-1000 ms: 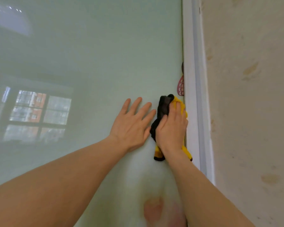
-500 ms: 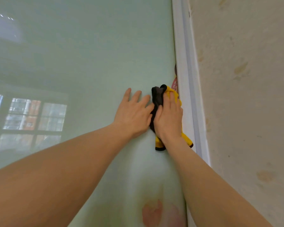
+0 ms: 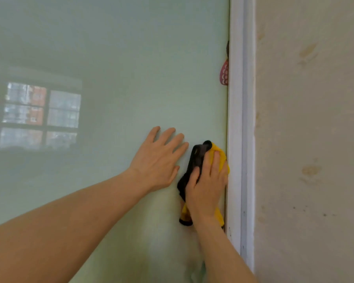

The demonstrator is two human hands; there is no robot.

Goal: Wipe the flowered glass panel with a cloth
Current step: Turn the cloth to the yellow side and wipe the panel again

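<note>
Pressing cloth [image 3: 194, 160] on glass panel [image 3: 121, 58], right hand [image 3: 205, 184] hides most; left hand [image 3: 159, 160] grip apart, flat.

Right hand [image 3: 206, 184] slid cloth [image 3: 217, 152] down, uncovering the red flower [image 3: 224, 73]

My two forearms come up from the lower left and lower middle of the frame, both bare with no sleeve showing. My left hand [image 3: 158, 160] and right hand [image 3: 206, 186] wear no glove, ring or watch. My nails are cut short and plain.
</note>
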